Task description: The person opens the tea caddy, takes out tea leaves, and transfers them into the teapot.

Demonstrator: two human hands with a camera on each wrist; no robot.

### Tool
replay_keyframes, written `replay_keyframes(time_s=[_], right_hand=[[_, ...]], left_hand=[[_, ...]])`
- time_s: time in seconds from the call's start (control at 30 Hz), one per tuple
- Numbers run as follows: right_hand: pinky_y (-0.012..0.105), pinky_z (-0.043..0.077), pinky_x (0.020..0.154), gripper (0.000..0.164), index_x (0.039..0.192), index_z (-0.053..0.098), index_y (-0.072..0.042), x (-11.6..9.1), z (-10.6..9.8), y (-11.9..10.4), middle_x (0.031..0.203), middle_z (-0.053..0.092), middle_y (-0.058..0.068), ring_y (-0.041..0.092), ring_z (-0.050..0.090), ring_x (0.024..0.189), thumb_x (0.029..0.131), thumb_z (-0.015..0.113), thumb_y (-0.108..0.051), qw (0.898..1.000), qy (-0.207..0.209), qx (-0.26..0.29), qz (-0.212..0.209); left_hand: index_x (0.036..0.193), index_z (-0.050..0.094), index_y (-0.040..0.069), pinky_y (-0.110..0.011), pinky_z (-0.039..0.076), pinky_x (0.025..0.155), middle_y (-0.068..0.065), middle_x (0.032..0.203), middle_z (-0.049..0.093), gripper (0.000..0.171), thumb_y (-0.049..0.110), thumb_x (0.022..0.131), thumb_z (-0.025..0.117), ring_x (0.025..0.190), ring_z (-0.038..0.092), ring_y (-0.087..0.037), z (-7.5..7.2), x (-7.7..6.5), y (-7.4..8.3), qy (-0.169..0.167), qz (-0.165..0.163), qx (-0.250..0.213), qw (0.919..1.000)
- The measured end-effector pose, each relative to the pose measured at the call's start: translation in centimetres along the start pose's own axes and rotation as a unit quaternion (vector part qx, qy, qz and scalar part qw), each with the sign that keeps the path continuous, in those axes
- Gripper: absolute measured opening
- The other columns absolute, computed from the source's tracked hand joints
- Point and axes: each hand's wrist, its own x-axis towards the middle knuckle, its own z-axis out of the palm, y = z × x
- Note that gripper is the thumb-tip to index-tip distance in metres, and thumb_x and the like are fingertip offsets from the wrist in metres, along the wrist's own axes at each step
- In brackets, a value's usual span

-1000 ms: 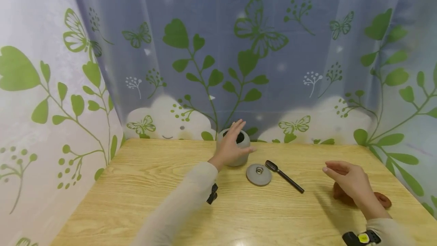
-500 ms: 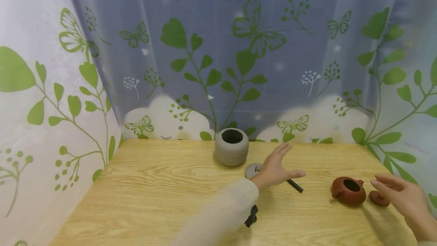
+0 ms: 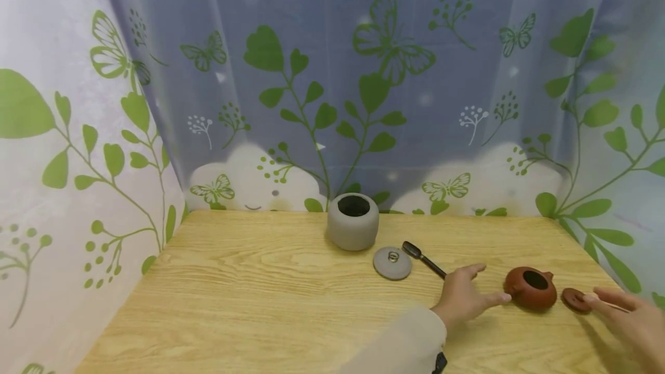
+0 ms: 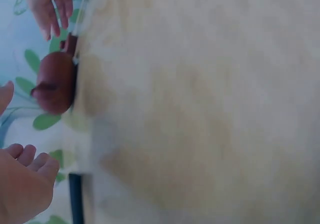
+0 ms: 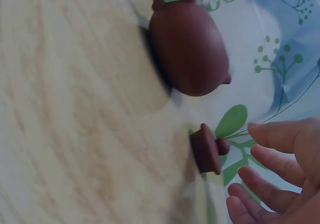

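A reddish-brown clay teapot [image 3: 540, 300] sits uncovered at the right of the table, its dark opening facing up. Beside it lies its round lid [image 3: 570, 301], knob up in the right wrist view. My left hand [image 3: 464, 296] hovers left of the teapot, fingers spread, thumb extended toward it; the left wrist view shows a gap between hand and teapot [image 4: 55, 84]. Close to the lid is my right hand [image 3: 634, 317], its fingers loosely bent and apart. In the right wrist view they reach toward the lid's knob [image 5: 222, 145] without touching it.
A grey round jar [image 3: 353, 232] stands open near the back edge. In front of it lies a grey lid [image 3: 391, 267] with a ring on top. A dark scoop [image 3: 428, 263] lies right of that lid, its handle end hidden behind my left hand. A patterned curtain [image 3: 291, 103] hangs behind.
My left hand has moved right, from the grey jar across the grey lid and scoop to near the teapot. My right hand has moved from over the teapot rightward, then down toward the teapot lid.
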Motion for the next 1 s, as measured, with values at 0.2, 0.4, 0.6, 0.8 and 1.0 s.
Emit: replay_keyframes(time_s=[0.2,0.4,0.6,0.8,1.0], right_hand=[[0.06,0.042,0.091,0.087,0.141,0.03,0.011,0.2,0.8,0.2,0.147,0.021,0.036,0.057,0.026,0.128,0.092,0.052,-0.058,1.0,0.011,-0.014,-0.019],[0.066,0.023,0.104,0.09,0.14,0.031,0.007,0.4,1.1,-0.2,0.148,0.018,0.033,0.057,0.014,0.134,0.088,0.055,-0.062,1.0,0.006,-0.013,-0.006],[0.064,0.023,0.105,0.09,0.139,0.033,0.009,0.8,1.2,-0.1,0.147,0.019,0.037,0.056,0.015,0.134,0.088,0.056,-0.061,1.0,0.019,-0.017,-0.007],[0.065,0.026,0.103,0.091,0.138,0.033,0.01,0.8,1.3,-0.2,0.147,0.02,0.036,0.057,0.018,0.131,0.087,0.058,-0.061,1.0,0.005,-0.024,-0.017],[0.064,0.031,0.099,0.09,0.136,0.036,0.012,0.7,1.4,-0.3,0.132,0.047,0.033,0.056,0.027,0.126,0.085,0.063,-0.058,0.999,0.009,-0.021,-0.024]], left_hand=[[0.118,0.069,0.023,-0.023,0.052,0.08,0.016,0.11,0.065,0.045,0.024,0.075,0.084,0.103,0.061,-0.004,2.2,-0.4,-0.1,0.023,-0.04,-0.043,0.998],[0.108,0.074,0.022,-0.021,0.052,0.076,0.012,0.1,0.069,0.037,0.02,0.073,0.085,0.091,0.062,-0.002,2.9,-0.7,0.0,0.044,-0.054,-0.051,0.9962],[0.098,0.076,0.019,-0.019,0.053,0.067,0.013,0.095,0.069,0.026,0.017,0.074,0.084,0.081,0.064,-0.003,3.6,-0.7,0.1,0.055,-0.079,-0.099,0.9904],[0.091,0.078,0.019,-0.016,0.051,0.061,0.013,0.088,0.071,0.02,0.013,0.072,0.085,0.071,0.063,0.0,4.2,-0.5,0.1,0.078,-0.072,-0.096,0.9897],[0.083,0.079,0.019,-0.016,0.049,0.057,0.012,0.079,0.07,0.018,0.009,0.07,0.086,0.063,0.061,0.001,4.8,-0.3,0.1,0.107,-0.078,-0.096,0.9865]])
